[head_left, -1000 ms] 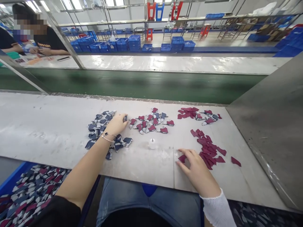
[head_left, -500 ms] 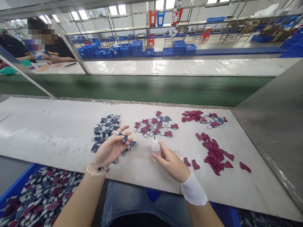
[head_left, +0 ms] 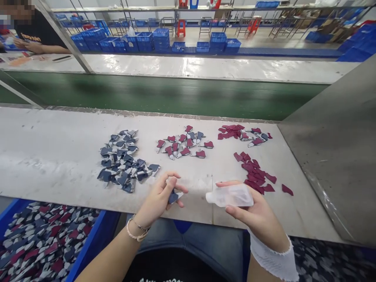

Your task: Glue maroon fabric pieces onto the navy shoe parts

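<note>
Between the thumb and fingers of my left hand [head_left: 160, 194] is a small navy and grey piece [head_left: 175, 196], held just over the front of the table. My right hand [head_left: 255, 211] is wrapped round a translucent white squeeze bottle [head_left: 232, 196], which lies tilted on its side with its narrow end toward the left hand. Left of my hands sits a pile of navy and grey pieces [head_left: 123, 156]. Beyond them lies a group of maroon-topped grey pieces [head_left: 185, 150]. Flat maroon pieces [head_left: 254, 172] are heaped past the bottle on the right.
A blue crate [head_left: 85, 246] full of mixed pieces stands below the table at left. More dark pieces [head_left: 323, 258] show at lower right. A metal panel [head_left: 331, 149] borders the table's right side. Across the green belt [head_left: 176, 94] a person [head_left: 41, 31] sits at far left.
The bottle has gone from upright to lying sideways and moved right with my right hand. My left hand has come right and nearer with its piece. The view has tipped downward.
</note>
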{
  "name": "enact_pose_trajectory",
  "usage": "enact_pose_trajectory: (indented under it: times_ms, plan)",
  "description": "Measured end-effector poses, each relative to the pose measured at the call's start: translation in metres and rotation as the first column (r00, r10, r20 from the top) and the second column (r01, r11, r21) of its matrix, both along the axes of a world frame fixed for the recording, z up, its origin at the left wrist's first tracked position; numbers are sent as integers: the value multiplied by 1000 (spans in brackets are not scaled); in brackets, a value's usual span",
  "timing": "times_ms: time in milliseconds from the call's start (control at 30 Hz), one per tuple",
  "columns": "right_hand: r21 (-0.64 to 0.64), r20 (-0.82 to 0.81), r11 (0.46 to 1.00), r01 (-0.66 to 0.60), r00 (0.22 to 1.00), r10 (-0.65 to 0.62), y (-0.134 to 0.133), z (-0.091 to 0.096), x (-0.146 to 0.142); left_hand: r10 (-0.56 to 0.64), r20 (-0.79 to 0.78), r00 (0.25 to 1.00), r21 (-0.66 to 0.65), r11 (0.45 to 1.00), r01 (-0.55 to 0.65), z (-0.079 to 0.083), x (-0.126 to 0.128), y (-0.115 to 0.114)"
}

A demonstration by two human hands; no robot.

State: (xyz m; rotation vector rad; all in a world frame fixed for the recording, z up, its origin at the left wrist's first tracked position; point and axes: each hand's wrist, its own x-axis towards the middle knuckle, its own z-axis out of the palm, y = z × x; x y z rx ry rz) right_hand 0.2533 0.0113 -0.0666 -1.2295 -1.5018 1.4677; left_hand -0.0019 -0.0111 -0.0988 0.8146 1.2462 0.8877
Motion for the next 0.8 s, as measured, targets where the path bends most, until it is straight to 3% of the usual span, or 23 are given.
enact_pose_trajectory:
  times_ms: [167, 367, 533, 700, 800]
  plan:
    - [-56, -151, 997, -43, 988, 35, 0, -5, -4, -134, 89, 987, 99, 987, 125, 9, 7, -4]
    - [-63, -160, 998, 6, 987, -16, -14, 9, -18, -136, 20, 991, 163, 978, 131, 10, 13, -13]
    - [124, 40, 991, -44, 998, 39, -25, 31, -35, -138, -199, 970, 262, 946, 189, 14, 16, -21]
    - [317, 162, 945, -77, 986, 25, -27, 43, -39, -123, -239, 963, 295, 936, 193, 14, 17, -27]
    - [371, 178, 921, -121, 982, 57, -27, 45, -38, -125, -264, 956, 309, 928, 207, 14, 17, -29]
